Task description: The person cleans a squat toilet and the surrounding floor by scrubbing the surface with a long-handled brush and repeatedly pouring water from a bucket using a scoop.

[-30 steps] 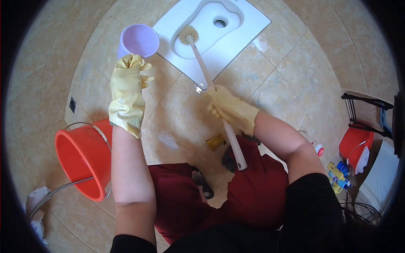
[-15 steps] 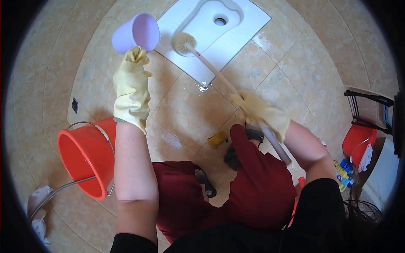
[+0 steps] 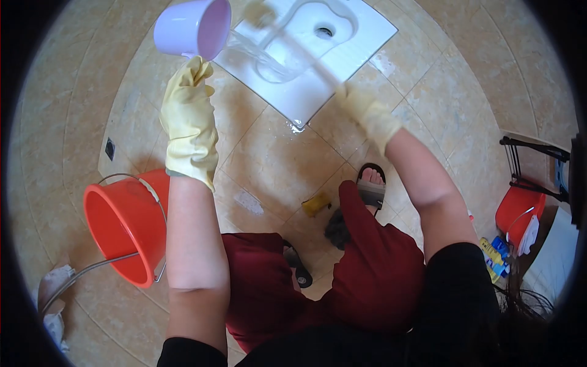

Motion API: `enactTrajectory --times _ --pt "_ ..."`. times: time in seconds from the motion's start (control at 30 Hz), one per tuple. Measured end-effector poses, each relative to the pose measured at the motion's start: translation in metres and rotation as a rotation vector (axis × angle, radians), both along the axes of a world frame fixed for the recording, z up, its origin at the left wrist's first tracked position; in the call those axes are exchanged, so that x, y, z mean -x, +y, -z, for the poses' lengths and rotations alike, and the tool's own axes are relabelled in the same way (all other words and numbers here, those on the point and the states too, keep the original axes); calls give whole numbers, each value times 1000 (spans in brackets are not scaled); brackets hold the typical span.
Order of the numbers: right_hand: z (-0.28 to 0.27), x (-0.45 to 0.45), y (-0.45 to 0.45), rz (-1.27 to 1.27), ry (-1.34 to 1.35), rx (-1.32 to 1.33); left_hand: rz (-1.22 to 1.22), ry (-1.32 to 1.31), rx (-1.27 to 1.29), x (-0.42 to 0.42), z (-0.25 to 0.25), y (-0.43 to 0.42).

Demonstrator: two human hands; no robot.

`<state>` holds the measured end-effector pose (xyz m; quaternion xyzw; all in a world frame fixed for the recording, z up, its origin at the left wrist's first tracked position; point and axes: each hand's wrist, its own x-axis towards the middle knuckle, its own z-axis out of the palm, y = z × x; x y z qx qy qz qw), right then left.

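My left hand (image 3: pixel 191 119), in a pale yellow rubber glove, is closed on the handle of a lilac dipper (image 3: pixel 177 29). The dipper is tipped to the right, and water (image 3: pixel 260 55) streams from its mouth into the white squat toilet pan (image 3: pixel 318 98). My right hand (image 3: pixel 369 116), gloved the same way, grips the long handle of a toilet brush (image 3: pixel 309 58). Both the hand and the brush are smeared by motion. The round brush head is raised at the pan's upper left edge, near the dipper.
An orange-red bucket (image 3: pixel 116 229) with a grey hose (image 3: pixel 92 275) stands at the left. A yellow sponge-like item (image 3: pixel 316 204) lies on the floor near my feet. At the right are a red bucket (image 3: pixel 520 208), several bottles (image 3: pixel 494 254) and a black rack (image 3: pixel 532 162).
The dipper has been lifted and tilted, and water now pours out. My right hand first moved right and down, then up towards the pan, and the brush head rose to the upper left.
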<state>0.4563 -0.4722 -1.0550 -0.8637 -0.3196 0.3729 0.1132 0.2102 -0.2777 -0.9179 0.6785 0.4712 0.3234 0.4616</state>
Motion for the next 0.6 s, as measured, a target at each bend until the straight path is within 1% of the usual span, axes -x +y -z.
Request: enactTrajectory --times 0.03,0.07,0.13,0.17,0.2,0.23,0.27,0.3,0.37,0.43,0.5,0.53,0.6 --pt "34 -18 10 25 -159 -33 4 24 -32 3 -2 1" --pt "22 -17 16 21 -155 -32 0 27 -31 6 -6 0" --pt "-18 -25 30 333 70 72 -61 -2 84 4 -12 -3" --pt "-9 -17 17 198 -20 74 -62 -10 86 6 -10 -2" --pt "6 -7 -1 55 -113 68 -47 -10 25 10 -5 2" --pt "11 12 -24 40 -109 117 -29 -2 -33 14 -2 4" --pt "15 25 -40 23 -105 165 -38 -7 -36 18 -2 5" --pt "20 20 -38 14 -116 158 -34 -15 -54 18 -2 7" --pt "34 19 -41 23 -156 147 -36 -12 -72 23 -3 8" --pt "35 -6 -2 92 -140 77 -74 -45 15 25 -7 5" --pt "37 -25 31 160 -125 40 -74 -4 2 27 -12 3" --pt "38 -24 30 159 -127 37 -67 30 -14 28 -15 3" --pt "44 -13 13 209 -57 -8 -50 15 1 37 -20 7"
